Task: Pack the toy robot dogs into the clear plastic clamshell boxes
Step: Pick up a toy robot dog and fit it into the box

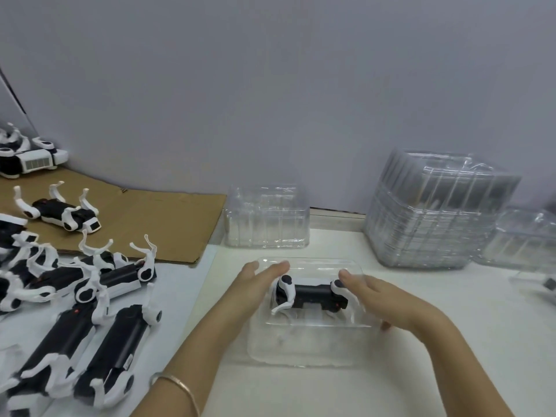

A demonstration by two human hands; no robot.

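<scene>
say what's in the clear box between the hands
A black and white toy dog lies in the clear box. The right hand hides part of one end; the left hand flanks the other.

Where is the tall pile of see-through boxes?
In the head view, the tall stack of clamshell boxes stands at the back right of the table against the wall, right of a shorter clear box and beyond the right hand.

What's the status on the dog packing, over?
Left hand and right hand open, flanking the clamshell box. Toy robot dog lying inside. Nothing blocking.
</scene>
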